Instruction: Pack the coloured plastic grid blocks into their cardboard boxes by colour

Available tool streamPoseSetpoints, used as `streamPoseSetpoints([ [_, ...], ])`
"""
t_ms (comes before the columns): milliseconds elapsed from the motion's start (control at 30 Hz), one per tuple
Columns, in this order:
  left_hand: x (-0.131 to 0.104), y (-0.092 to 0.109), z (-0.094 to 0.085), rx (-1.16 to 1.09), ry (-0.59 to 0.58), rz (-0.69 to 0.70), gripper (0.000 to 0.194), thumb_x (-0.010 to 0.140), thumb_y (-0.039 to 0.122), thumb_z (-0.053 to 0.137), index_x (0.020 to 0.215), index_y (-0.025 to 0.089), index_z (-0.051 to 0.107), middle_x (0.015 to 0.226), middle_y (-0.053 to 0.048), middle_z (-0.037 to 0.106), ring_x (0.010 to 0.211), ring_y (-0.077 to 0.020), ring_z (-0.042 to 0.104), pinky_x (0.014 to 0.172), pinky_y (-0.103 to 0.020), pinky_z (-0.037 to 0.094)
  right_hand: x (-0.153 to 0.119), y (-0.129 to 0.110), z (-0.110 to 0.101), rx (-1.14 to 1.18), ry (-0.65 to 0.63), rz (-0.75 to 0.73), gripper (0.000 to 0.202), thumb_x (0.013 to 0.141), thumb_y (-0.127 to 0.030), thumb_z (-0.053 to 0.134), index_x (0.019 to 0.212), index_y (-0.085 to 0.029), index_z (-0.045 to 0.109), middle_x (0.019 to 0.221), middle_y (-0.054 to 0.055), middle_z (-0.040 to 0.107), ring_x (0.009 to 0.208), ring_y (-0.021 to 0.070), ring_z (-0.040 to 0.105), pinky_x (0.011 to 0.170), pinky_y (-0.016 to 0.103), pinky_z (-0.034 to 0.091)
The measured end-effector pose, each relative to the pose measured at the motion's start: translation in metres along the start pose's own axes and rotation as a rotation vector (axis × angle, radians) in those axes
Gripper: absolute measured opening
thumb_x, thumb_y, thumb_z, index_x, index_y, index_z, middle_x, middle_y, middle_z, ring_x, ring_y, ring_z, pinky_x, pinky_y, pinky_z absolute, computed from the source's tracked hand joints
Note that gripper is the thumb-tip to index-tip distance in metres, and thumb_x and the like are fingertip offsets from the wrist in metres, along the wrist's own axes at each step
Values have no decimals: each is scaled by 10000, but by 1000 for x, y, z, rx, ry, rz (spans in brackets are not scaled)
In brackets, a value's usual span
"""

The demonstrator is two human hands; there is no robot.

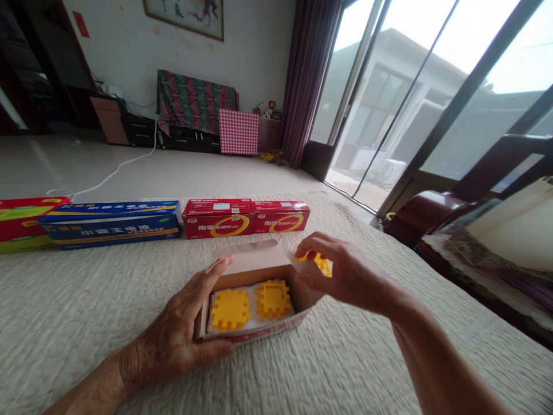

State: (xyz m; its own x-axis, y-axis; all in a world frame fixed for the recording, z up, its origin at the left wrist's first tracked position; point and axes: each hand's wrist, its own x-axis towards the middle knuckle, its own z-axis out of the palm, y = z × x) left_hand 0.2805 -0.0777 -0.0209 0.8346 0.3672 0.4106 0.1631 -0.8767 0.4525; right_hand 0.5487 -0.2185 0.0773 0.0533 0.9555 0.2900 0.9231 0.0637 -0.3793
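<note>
A small open cardboard box (259, 333) sits on the quilted cover. Inside, on a white lining, lie a yellow notched plastic piece (230, 309) on the left and a yellow notched piece with a square recess (273, 298) on the right. My left hand (185, 317) grips the box's left end, thumb along the near side and fingers at the far side. At the box's right end, beside its raised flap, is my right hand (328, 268), with curved fingers and thumb apart. More yellow plastic (322, 264) shows past that hand, partly hidden by it.
Behind the box stand two red boxes (218, 219), a long blue box (114, 225) and a red and green box (21, 225) in a row. The quilted cover (86, 311) spreads underneath. A dark wooden chair (444, 213) is at the right, near glass doors.
</note>
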Motion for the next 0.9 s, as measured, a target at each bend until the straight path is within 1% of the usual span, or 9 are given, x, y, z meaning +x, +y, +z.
streamPoseSetpoints([
  [67,-1,0,2,-8,26,-6,986,755,430,684,1513,271,73,1544,-128,292,1383,-338,333,1104,-540,315,-2,24,-10,-23,95,27,111,801,-265,614,896,-215,643,918,30,645,783,149,583,711,287,471],
  [133,-2,0,5,-23,61,-18,967,750,423,679,1512,278,101,1541,-122,304,1369,-343,358,1098,-537,324,-5,52,-17,-61,122,72,106,796,-229,604,887,-210,656,906,33,656,778,150,591,723,290,476],
  [233,-3,-1,9,-41,110,-26,940,740,450,668,1507,292,147,1534,-106,327,1347,-350,392,1090,-527,340,-10,88,-19,-107,51,182,182,750,-161,614,911,-211,684,919,41,670,799,159,611,733,289,484],
  [300,-3,0,11,-46,123,-35,922,746,469,650,1506,295,158,1525,-95,348,1335,-346,412,1087,-516,349,-12,101,-15,-135,-19,256,225,723,-129,617,918,-206,700,929,52,683,813,170,625,733,292,487],
  [433,-3,1,12,-38,148,-59,875,761,469,615,1501,306,176,1513,-68,378,1319,-328,440,1092,-475,365,-9,105,-3,-136,-92,392,247,731,-144,609,960,-164,700,932,79,713,816,183,646,703,280,482],
  [600,-3,1,14,-17,161,-84,913,714,520,637,1491,322,201,1510,-54,387,1314,-334,445,1112,-453,341,-5,102,12,-153,-124,574,297,724,-208,645,1012,-148,683,872,65,730,733,166,648,623,247,446],
  [667,-3,1,14,-17,167,-84,911,715,542,633,1489,325,205,1505,-57,395,1311,-337,448,1110,-456,347,-3,102,18,-165,-116,599,321,727,-217,645,1038,-145,674,852,61,731,706,157,643,600,238,430],
  [733,-3,1,14,-17,168,-77,897,727,546,619,1490,325,202,1504,-53,397,1310,-332,451,1108,-451,352,-2,102,22,-178,-112,612,307,726,-227,648,1019,-143,681,834,64,730,695,159,639,588,239,418],
  [900,-3,3,13,-4,144,-82,862,758,493,596,1493,315,181,1516,-46,376,1329,-319,428,1116,-446,339,-1,103,24,-219,-115,640,261,724,-195,623,967,-141,703,854,83,728,726,174,640,593,248,401],
])
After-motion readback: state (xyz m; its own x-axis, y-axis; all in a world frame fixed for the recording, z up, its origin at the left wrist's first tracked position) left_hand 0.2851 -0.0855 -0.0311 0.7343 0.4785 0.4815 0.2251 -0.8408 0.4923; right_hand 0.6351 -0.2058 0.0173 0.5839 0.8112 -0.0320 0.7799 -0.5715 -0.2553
